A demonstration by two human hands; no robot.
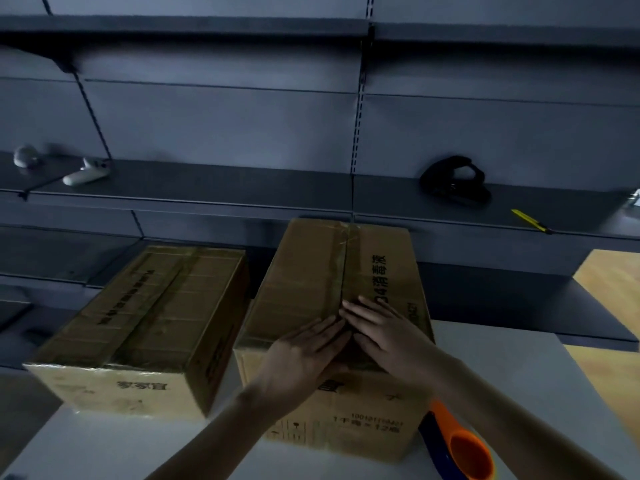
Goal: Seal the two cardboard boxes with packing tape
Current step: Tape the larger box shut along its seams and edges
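Observation:
Two brown cardboard boxes stand side by side on a white table [502, 368]. The left box [145, 327] has clear tape along its top seam. A strip of tape also runs down the centre seam of the right box [311, 271]. My left hand [304, 355] and my right hand [384, 330] lie flat, palms down, on the near end of that seam, fingertips almost meeting. Neither hand holds anything. An orange and blue tape dispenser [457, 441] lies on the table at the right box's near right corner, under my right forearm.
Dark grey shelving runs behind the table. On its middle shelf lie a white controller [86, 173] at the left, a black object [453, 180] and a yellow utility knife [531, 221] at the right. Wooden floor [609, 282] shows at the right.

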